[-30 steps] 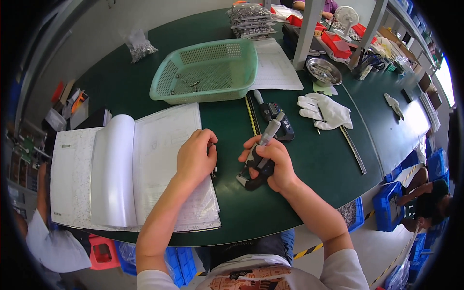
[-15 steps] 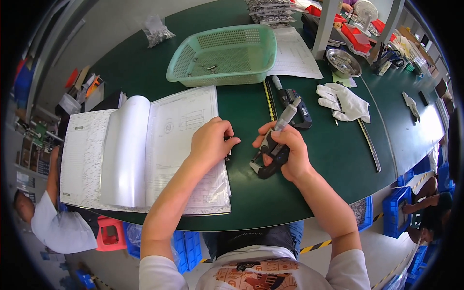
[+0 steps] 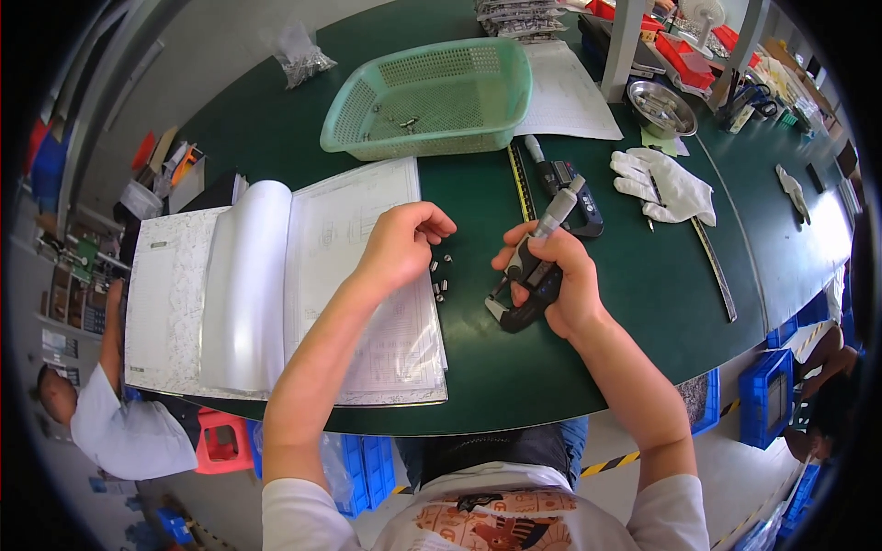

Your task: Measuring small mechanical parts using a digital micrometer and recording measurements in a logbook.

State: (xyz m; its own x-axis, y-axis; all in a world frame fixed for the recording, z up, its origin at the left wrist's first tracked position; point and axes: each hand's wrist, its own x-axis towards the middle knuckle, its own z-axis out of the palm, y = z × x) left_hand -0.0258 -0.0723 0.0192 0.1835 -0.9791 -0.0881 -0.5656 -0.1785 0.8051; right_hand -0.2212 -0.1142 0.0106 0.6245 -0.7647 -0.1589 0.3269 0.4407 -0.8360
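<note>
My right hand (image 3: 570, 275) is wrapped round a digital micrometer (image 3: 536, 289), its silver thimble pointing up and away and its black frame toward me. My left hand (image 3: 400, 243) hovers at the right edge of the open binder (image 3: 358, 321), fingers loosely bent and apart, with nothing visible between them. Just below its fingertips, several small metal cylinders (image 3: 440, 287) lie on the green table (image 3: 496, 390) beside the binder. A second digital micrometer (image 3: 574, 197) rests beyond my right hand.
A green plastic basket (image 3: 423, 142) with a few metal parts stands at the back. White gloves (image 3: 666, 188), a steel bowl (image 3: 661, 108) and a yellow-black ruler (image 3: 522, 184) lie to the right and behind. One person (image 3: 119, 404) sits at the left, another at the far right.
My left hand has lifted slightly away from me, uncovering the small metal cylinders, and its thumb has drawn in. The micrometer stays in my right hand. The view has shifted a little.
</note>
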